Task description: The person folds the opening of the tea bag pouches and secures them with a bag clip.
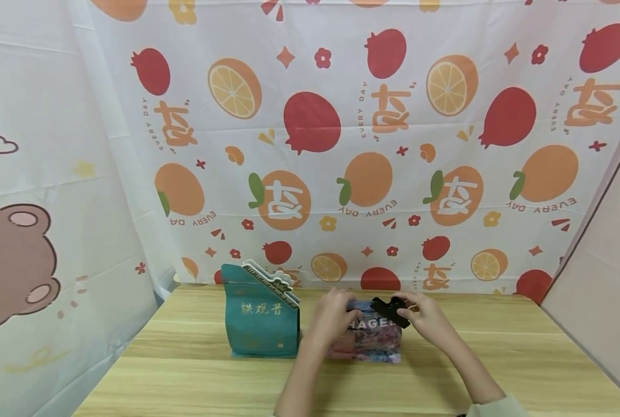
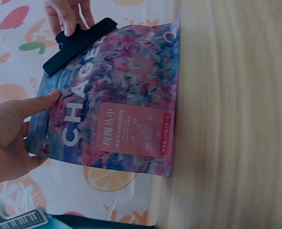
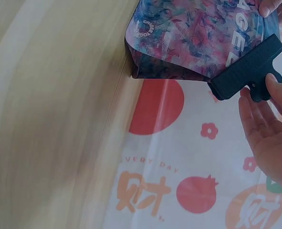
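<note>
A pouch [image 1: 369, 341] with a pink and blue floral print and white "CHAGEE" lettering stands on the wooden table. My left hand [image 1: 333, 315] grips its upper left corner; in the left wrist view the thumb lies on the printed front and the fingers go behind. A black bag clip [image 1: 390, 311] sits slanted across the pouch's upper right corner. My right hand [image 1: 425, 317] pinches the clip's handle tabs, thumb on one side and fingers on the other, as the right wrist view [image 3: 267, 129] shows.
Left of the pouch stands a teal bag [image 1: 261, 324] with gold characters, a white decorative clip [image 1: 272, 282] slanted over its top right corner. Behind the wooden table [image 1: 211, 382] hangs a white fruit-printed curtain [image 1: 310, 191]. Another curtain with a bear print [image 1: 13, 266] hangs at left.
</note>
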`<state>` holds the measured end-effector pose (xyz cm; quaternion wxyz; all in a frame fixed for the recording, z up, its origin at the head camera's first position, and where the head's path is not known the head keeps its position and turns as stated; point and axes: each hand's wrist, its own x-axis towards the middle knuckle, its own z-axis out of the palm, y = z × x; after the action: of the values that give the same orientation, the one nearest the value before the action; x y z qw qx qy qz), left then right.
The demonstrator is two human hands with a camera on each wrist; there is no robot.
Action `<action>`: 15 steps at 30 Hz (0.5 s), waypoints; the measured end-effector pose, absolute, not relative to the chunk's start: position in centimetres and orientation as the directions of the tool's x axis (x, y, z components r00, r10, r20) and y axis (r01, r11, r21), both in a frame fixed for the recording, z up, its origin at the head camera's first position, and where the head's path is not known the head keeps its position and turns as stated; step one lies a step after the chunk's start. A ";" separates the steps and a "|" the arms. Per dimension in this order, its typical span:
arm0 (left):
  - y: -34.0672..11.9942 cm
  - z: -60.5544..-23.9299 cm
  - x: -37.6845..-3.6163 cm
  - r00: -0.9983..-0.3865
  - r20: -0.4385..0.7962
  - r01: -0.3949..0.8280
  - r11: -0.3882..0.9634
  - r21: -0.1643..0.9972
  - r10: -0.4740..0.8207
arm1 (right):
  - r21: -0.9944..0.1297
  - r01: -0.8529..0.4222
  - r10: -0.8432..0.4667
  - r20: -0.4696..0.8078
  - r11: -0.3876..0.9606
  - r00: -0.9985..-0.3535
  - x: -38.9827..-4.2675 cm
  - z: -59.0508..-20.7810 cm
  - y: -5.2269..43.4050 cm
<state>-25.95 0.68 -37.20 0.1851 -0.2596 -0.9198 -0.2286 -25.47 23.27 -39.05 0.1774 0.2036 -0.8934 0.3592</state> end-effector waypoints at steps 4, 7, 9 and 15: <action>1.2 -37.5 -25.9 -0.772 0.502 0.580 0.756 0.305 0.390 | -0.578 -0.484 -0.225 0.462 0.657 -0.858 -25.4 -39.0 23.7; 1.4 -37.6 -25.9 -0.766 0.518 0.576 0.764 0.292 0.381 | -0.580 -0.488 -0.236 0.456 0.653 -0.858 -25.3 -38.9 23.9; 1.5 -37.6 -25.9 -0.766 0.518 0.573 0.768 0.284 0.380 | -0.579 -0.489 -0.242 0.453 0.653 -0.858 -25.4 -38.8 23.9; 1.7 -37.4 -26.1 -0.776 0.487 0.569 0.777 0.269 0.400 | -0.584 -0.490 -0.262 0.434 0.647 -0.862 -25.4 -38.5 24.0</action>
<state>-26.14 1.66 -37.41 0.2062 -0.2633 -0.9198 -0.2054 -25.42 24.03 -38.52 0.1569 0.2105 -0.8937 0.3638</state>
